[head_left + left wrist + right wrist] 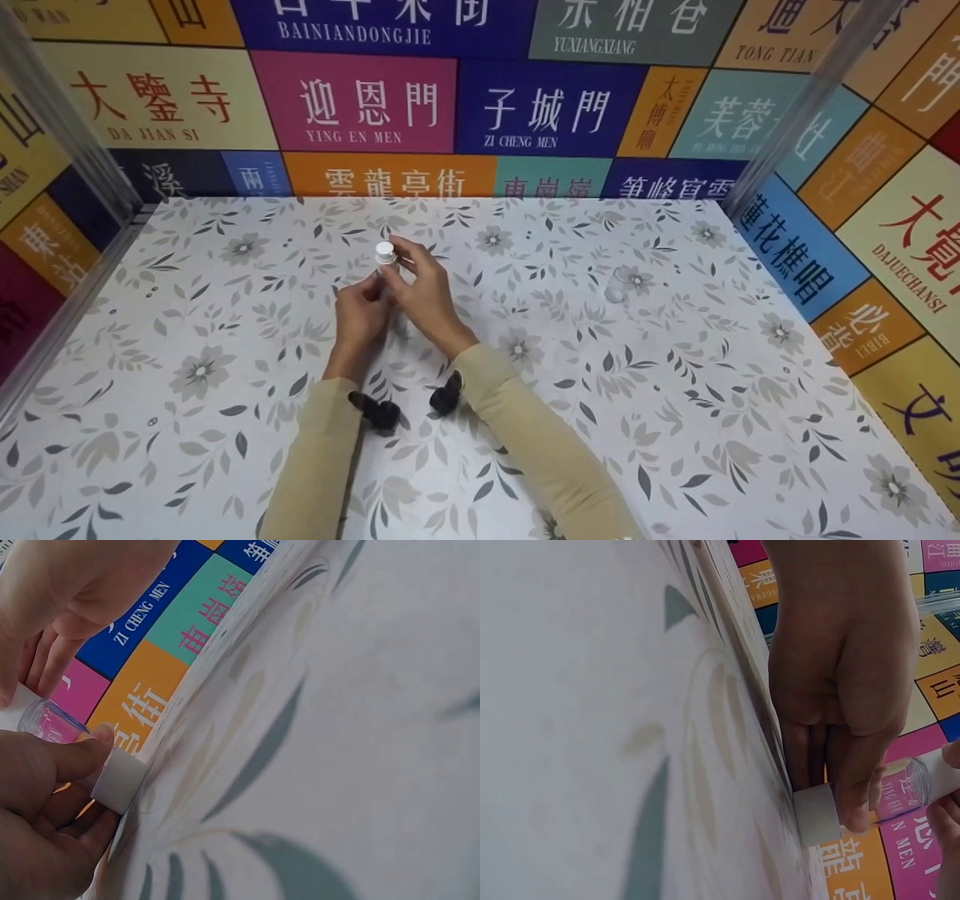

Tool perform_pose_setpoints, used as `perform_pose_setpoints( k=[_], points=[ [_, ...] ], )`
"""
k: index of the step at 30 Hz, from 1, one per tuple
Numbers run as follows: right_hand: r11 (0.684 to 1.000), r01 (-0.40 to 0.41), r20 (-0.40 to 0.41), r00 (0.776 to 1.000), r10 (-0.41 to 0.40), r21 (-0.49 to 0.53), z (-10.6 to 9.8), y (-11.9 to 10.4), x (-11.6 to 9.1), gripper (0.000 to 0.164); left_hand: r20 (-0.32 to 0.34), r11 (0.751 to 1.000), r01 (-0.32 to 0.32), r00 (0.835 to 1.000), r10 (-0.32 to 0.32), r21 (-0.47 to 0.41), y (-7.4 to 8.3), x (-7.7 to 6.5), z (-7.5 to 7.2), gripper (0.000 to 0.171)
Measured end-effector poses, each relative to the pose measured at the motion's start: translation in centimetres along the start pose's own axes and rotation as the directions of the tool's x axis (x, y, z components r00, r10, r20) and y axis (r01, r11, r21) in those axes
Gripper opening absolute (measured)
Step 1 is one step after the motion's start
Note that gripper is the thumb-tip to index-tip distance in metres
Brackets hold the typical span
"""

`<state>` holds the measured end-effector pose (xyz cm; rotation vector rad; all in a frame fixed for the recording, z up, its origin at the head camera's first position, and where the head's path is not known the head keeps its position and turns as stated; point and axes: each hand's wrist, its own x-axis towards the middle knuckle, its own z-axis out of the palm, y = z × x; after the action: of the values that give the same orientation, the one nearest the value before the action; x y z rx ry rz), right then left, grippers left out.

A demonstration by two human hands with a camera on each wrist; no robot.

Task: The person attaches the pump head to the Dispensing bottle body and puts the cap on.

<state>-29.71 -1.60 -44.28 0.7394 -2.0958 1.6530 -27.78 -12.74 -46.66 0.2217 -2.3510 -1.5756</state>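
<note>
A small clear bottle (900,787) stands upright between my hands, with a white cap (385,249) on top and a white cylindrical piece (120,780) at its lower end, right at the tabletop. My left hand (360,313) pinches it low down, thumb and fingers around the clear wall just above the white lower piece. Higher up, my right hand (425,289) has thumb and fingers around the white top cap. In the left wrist view the right hand (82,585) comes in from above, and its grip is partly cut off by the frame edge.
A clear, cup-like container (616,285) stands to the right on the table (675,360), which has a white leaf-and-flower cover. Colourful panels with lettering (360,105) rise behind and at both sides. Transparent posts (806,105) mark the back corners.
</note>
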Motion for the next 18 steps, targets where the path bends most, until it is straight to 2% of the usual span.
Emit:
perform_pose_setpoints(
  k=[18],
  points=[
    [1.0, 0.009, 0.005, 1.0, -0.009, -0.005, -0.23, -0.18, -0.06, 0.038, -0.016, 0.999, -0.049, 0.999, 0.049, -0.007, 0.09, -0.06, 0.06, 0.015]
  ],
)
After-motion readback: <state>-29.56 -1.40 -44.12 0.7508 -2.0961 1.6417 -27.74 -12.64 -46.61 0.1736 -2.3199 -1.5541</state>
